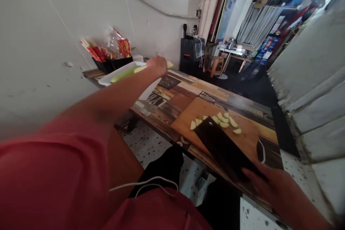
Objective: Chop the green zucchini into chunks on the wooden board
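Head view: far left, white tray [106, 80] is holding long pale-green strips [122, 74]; left hand [157, 65] is clamping one pale strip [169, 64] over it. Cut slices [223, 119] are lying on cutting board [188, 115]; near right, right hand [272, 183] is gripping dark cleaver [221, 147].

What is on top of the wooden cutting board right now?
Pale green vegetable slices lie on the cutting board. A dark cleaver, held by the right hand, covers its near part, so anything beneath the blade is hidden.
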`<action>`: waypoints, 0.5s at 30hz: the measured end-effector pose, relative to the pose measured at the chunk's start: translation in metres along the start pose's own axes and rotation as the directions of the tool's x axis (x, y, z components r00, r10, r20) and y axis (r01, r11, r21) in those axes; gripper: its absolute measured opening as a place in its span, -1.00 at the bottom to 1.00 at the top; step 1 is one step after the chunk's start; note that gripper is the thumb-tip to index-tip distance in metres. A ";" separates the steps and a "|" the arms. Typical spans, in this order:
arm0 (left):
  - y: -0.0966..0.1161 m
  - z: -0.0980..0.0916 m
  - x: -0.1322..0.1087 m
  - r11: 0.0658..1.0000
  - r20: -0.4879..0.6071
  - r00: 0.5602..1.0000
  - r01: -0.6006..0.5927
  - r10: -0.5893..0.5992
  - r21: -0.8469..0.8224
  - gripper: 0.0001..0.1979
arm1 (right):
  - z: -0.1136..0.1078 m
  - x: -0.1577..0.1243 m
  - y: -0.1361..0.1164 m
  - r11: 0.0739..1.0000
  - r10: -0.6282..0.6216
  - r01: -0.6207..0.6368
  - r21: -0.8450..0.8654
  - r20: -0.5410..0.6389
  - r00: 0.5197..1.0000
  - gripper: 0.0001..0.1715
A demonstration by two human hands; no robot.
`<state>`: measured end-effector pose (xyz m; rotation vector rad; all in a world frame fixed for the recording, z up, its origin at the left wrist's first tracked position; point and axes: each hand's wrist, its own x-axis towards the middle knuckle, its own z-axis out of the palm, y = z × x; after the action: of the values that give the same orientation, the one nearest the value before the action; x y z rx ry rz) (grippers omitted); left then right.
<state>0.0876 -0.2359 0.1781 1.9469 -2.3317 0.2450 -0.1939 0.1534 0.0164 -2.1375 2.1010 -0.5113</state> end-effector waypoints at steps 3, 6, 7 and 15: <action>-0.002 0.016 -0.018 0.994 0.017 0.994 -0.108 0.107 0.024 -0.49 | 0.000 0.048 -0.024 0.998 -0.010 0.003 0.067 0.102 0.995 -0.56; 0.000 0.029 -0.037 0.971 0.044 0.971 -0.235 0.237 -0.040 -0.33 | -0.004 0.085 -0.036 0.995 -0.026 0.011 0.102 0.149 0.988 -0.61; 0.000 0.032 -0.043 0.962 0.054 0.962 -0.265 0.269 -0.071 -0.30 | -0.006 0.094 -0.036 0.996 -0.013 -0.002 0.094 0.155 0.988 -0.61; 0.013 0.048 -0.089 0.866 0.191 0.863 -0.406 0.468 -0.290 -0.30 | -0.021 0.124 0.010 0.976 0.211 -0.219 0.020 0.197 0.957 -0.58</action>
<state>0.0919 -0.1566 0.1143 1.3809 -2.7963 -0.2723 -0.2105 0.0341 0.0536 -1.8237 2.1555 -0.3062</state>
